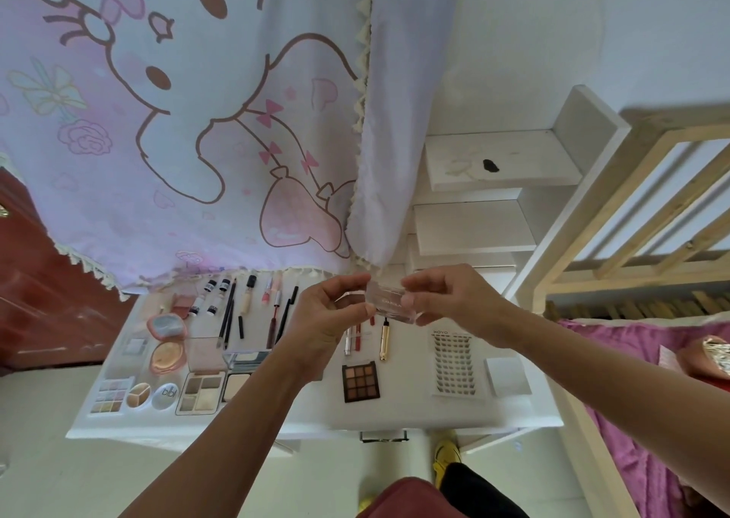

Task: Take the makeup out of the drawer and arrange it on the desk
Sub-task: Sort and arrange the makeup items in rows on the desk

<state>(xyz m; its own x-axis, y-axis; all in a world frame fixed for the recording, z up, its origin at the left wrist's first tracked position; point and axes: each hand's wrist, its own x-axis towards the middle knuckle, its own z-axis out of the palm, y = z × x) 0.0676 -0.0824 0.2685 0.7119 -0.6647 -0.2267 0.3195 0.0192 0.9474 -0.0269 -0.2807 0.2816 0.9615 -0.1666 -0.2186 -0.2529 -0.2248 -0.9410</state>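
Clear case [389, 300] is held up over the worktop [414, 411]. Left hand [328, 316] pinches its left end and right hand [446, 300] its right end. Fingers cover both ends; contents blurred, label hard to read. Below the hands: gold tube [384, 340], brown palette [360, 382], lash tray [454, 363]. Left forearm cuts off a powder palette [236, 385].

1. Illumination: bright, even, diffuse; no hard glare.
2. Shadows: faint, soft-edged, on desk [395, 411].
3. Distortion: wide-angle bending, strongest at 3 and 9 o'clock; rails [671, 120] splay outward.
4. Sharpness: soft overall; wall [553, 24] at 1 o'clock washed pale.
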